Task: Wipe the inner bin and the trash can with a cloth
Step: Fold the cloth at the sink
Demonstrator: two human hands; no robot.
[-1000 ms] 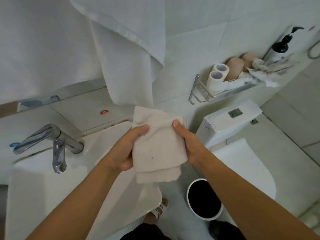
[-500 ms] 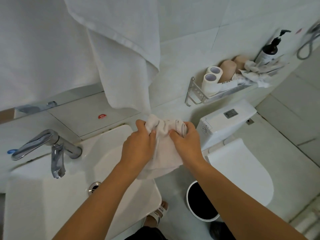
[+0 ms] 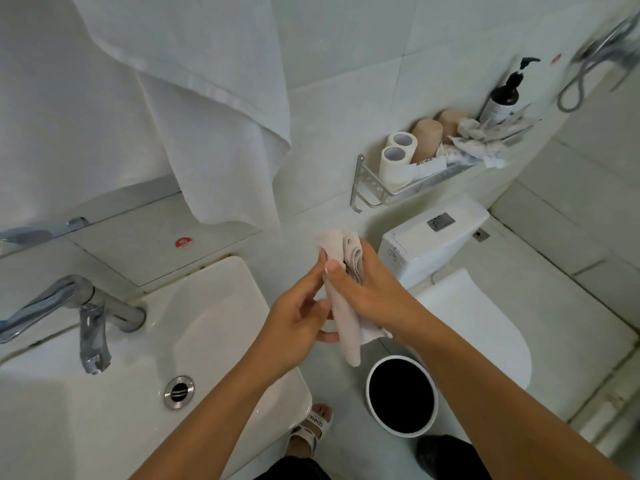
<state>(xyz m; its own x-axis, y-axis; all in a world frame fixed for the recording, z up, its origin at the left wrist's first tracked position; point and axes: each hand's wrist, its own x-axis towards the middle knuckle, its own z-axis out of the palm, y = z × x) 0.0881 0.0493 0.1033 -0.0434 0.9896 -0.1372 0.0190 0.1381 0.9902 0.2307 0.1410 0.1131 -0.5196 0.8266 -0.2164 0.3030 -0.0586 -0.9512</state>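
both hands: left loosely curled, right gripping.

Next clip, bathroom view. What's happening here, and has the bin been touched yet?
A person stands between the white ceramic sink and the white toilet, bunching a pale beige cloth in both hands. The right hand grips the cloth's upper part; the left hand holds its lower part. The round white trash can with a black inside stands on the floor below the hands, untouched, so wiping has not begun.
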